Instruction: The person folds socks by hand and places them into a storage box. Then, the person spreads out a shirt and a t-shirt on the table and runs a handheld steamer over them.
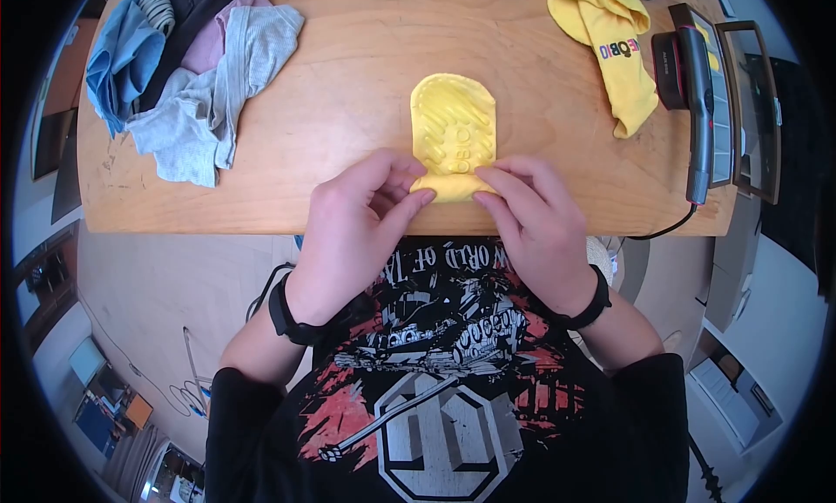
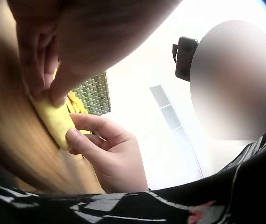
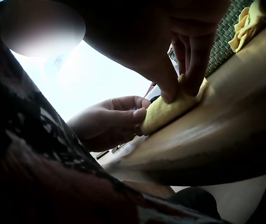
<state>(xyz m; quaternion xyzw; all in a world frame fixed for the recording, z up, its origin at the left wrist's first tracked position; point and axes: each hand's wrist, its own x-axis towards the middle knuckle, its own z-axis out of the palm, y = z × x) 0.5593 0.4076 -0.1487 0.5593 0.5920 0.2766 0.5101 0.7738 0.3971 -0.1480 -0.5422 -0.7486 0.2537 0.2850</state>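
A yellow sock (image 1: 455, 124) lies flat on the wooden table near its front edge, its sole up with raised wavy grips and lettering. The end nearest the person is rolled into a thick fold (image 1: 453, 188). My left hand (image 1: 359, 202) pinches the left end of that roll between thumb and fingers. At the right end, my right hand (image 1: 538, 220) pinches it the same way. Both wrist views show the roll held between the two hands, close over the tabletop; in the left wrist view the right hand's thumb (image 2: 75, 136) presses on the roll's end.
A pile of clothes (image 1: 209, 85) in blue, grey, pink and black lies at the left. Another yellow sock (image 1: 623, 59) with printed letters lies at the back right, near a green woven basket (image 3: 226, 37). A corded dark tool (image 1: 697, 111) and a framed mirror-like panel (image 1: 753, 111) stand at the right.
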